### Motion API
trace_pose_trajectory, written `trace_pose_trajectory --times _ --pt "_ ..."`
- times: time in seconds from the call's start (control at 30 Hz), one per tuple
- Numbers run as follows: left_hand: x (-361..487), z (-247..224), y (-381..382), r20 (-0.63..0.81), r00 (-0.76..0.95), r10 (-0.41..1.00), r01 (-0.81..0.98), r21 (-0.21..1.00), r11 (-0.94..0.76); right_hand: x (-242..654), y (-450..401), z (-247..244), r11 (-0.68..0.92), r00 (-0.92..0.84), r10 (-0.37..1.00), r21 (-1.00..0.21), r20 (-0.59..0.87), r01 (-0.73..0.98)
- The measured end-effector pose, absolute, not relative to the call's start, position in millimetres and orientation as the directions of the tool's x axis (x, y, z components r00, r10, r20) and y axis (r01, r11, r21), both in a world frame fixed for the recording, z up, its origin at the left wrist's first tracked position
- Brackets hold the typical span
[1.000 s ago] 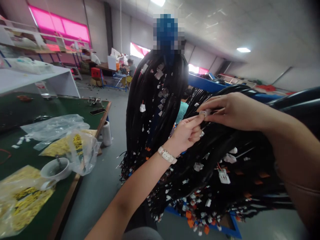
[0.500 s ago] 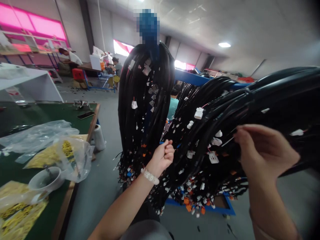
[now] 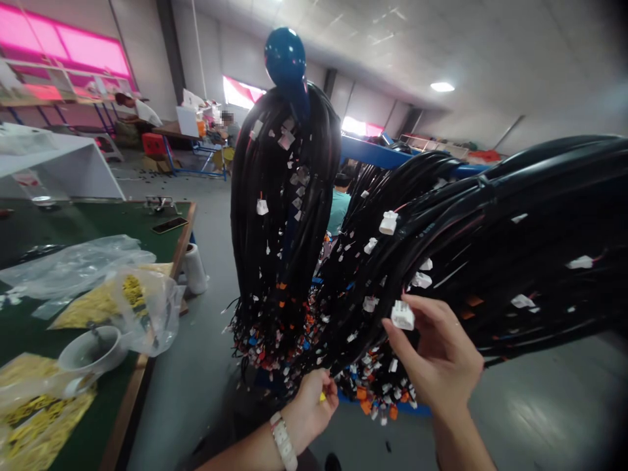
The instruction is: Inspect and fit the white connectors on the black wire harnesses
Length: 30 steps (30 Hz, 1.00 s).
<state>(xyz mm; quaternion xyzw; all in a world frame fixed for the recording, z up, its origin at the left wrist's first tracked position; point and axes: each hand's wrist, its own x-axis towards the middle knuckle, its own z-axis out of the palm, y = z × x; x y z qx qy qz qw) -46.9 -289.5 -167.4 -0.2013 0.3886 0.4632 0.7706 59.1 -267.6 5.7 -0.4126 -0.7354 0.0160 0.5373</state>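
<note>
Between the thumb and fingers of my right hand is a white plug connector, its slotted face turned towards me. A thin wire runs up from it into a thick bundle of black cables. Lower and to the left, my left hand is closed, with a small yellow piece showing between its fingers; most of that piece is hidden. Just beyond the left hand hang the lower cable ends, with many white and orange connectors. Other white connectors, such as one hanging connector, dangle along the bundle.
A second cable bundle hangs from a blue rack post with a ball top. On the left, a green-topped table bears a white bowl, bags of yellow parts and a phone. Other people sit farther back.
My right hand has moved left and down and now pinches the white connector. My left hand has dropped lower, and a yellow piece now shows in its fingers.
</note>
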Motion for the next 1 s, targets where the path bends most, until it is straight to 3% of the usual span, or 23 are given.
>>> trace_pose_trajectory --times 0.17,0.37,0.47,0.63,1.0 --pt "-54.0 -149.2 -283.9 -0.694 0.241 0.679 -0.858 0.174 0.483 33.7 -247.4 -1.8 0.644 -0.174 0.429 -0.165 0.886 0.747" --pt "-91.6 -99.9 -263.5 -0.429 0.280 0.859 -0.853 0.299 0.427 43.5 -223.4 -15.3 0.663 -0.319 0.334 0.019 0.887 0.748" --pt "-101.4 -78.4 -256.0 -0.291 0.268 0.918 -0.859 0.359 0.364 50.9 -220.9 -11.8 0.672 -0.382 0.339 0.062 0.859 0.738" --pt "-103.8 -60.1 -245.9 -0.148 0.354 0.924 -0.864 0.326 0.383 57.1 -216.8 -9.2 0.692 -0.400 0.281 0.105 0.872 0.715" --pt "-105.6 -41.6 -241.4 -0.077 0.353 0.932 -0.875 0.325 0.358 54.4 -216.5 -5.8 0.693 -0.442 0.294 0.130 0.848 0.709"
